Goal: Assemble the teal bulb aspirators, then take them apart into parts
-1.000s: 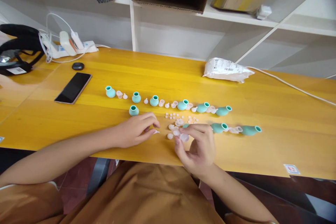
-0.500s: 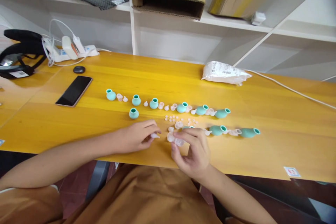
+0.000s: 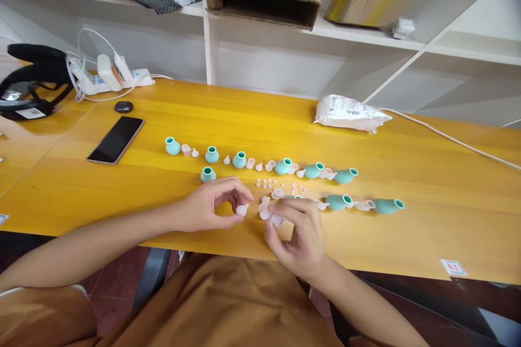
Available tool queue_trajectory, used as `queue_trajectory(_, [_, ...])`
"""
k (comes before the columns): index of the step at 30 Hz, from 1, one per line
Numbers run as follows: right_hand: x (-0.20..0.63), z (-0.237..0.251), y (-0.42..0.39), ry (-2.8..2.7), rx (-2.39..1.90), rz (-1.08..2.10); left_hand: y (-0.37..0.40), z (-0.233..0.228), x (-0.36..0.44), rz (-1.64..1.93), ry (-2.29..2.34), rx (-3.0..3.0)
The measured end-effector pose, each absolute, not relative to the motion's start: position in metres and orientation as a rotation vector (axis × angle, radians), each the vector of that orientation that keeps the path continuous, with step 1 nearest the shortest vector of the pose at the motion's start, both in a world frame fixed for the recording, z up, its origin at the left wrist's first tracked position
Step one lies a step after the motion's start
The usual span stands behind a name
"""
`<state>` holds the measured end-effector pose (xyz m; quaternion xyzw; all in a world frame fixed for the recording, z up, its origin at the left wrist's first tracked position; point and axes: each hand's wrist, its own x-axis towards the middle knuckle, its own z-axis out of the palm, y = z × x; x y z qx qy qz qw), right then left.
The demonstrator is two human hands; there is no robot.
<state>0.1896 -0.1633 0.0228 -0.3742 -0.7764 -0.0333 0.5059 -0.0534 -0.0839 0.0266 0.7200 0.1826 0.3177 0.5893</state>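
My left hand (image 3: 215, 203) is curved with thumb and fingers apart around a small white bulb-shaped piece (image 3: 242, 210), which stands with its narrow tip upward. Whether a fingertip still touches it is hard to see. In my right hand (image 3: 299, 233), thumb and fingers grip a translucent plastic cup (image 3: 277, 220). Another pale piece (image 3: 264, 211) lies by its fingertips. Just beyond are several tiny pale discs (image 3: 264, 185) and a clear cup (image 3: 278, 193). A turquoise vase-shaped bottle (image 3: 208, 174) is behind my left hand; another is mostly hidden behind my right.
Turquoise bottles (image 3: 240, 160) alternate with pale cups and bulbs in two rows across the wooden table (image 3: 163, 200). A phone (image 3: 116, 140), a black oval object (image 3: 124, 107) and a power strip (image 3: 140, 80) lie left. A white plastic package (image 3: 350, 113) rests at the back.
My left hand has spread its fingers, and the white bulb has turned from lying sideways to tip upward. My right hand stays nearly still with the cup.
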Motion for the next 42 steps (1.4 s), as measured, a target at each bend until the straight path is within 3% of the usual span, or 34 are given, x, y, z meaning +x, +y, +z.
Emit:
queue_trajectory(10, [0.189, 0.021, -0.164, -1.885, -0.871, -0.024, -0.076, 0.022, -0.054, 0.747, 0.395, 1.332])
queue_trajectory(42, [0.189, 0.014, -0.161, -1.981, -0.811, 0.081, -0.079, 0.025, -0.058, 0.904, 0.486, 1.617])
